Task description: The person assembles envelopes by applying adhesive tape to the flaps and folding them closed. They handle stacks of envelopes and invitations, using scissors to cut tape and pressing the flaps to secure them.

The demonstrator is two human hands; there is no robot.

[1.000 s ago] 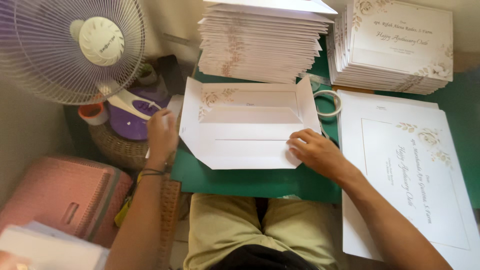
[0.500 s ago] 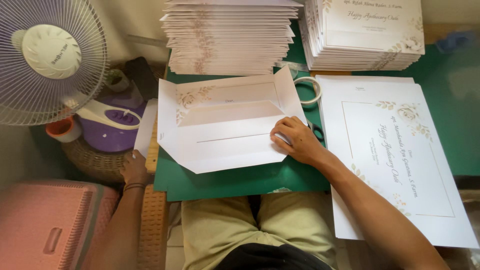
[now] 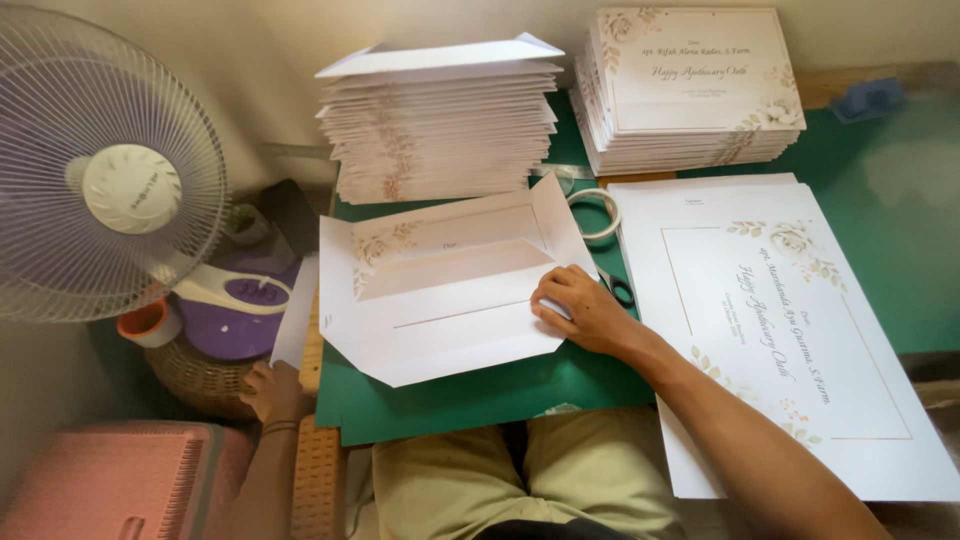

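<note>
A white die-cut sheet with floral print [image 3: 440,295], partly creased into box flaps, lies on a green cutting mat [image 3: 470,395] in front of me. My right hand [image 3: 578,308] presses with curled fingers on the sheet's right end. My left hand [image 3: 270,390] is off the table at the lower left, beside a wicker basket [image 3: 200,375], fingers bent down; I cannot see anything in it. A roll of clear tape [image 3: 595,213] and the handles of black scissors [image 3: 620,290] lie just right of the sheet.
A tall stack of folded sheets [image 3: 440,125] stands behind the mat, another printed stack [image 3: 695,90] at the back right. Flat printed sheets [image 3: 790,330] cover the right side. A standing fan [image 3: 100,190], a purple-white appliance [image 3: 235,310] and a pink crate [image 3: 105,480] are at the left.
The view has tilted so everything sits lower in frame. My left hand left the sheet's left edge and dropped down beside the basket. My right hand stays on the sheet's right end.
</note>
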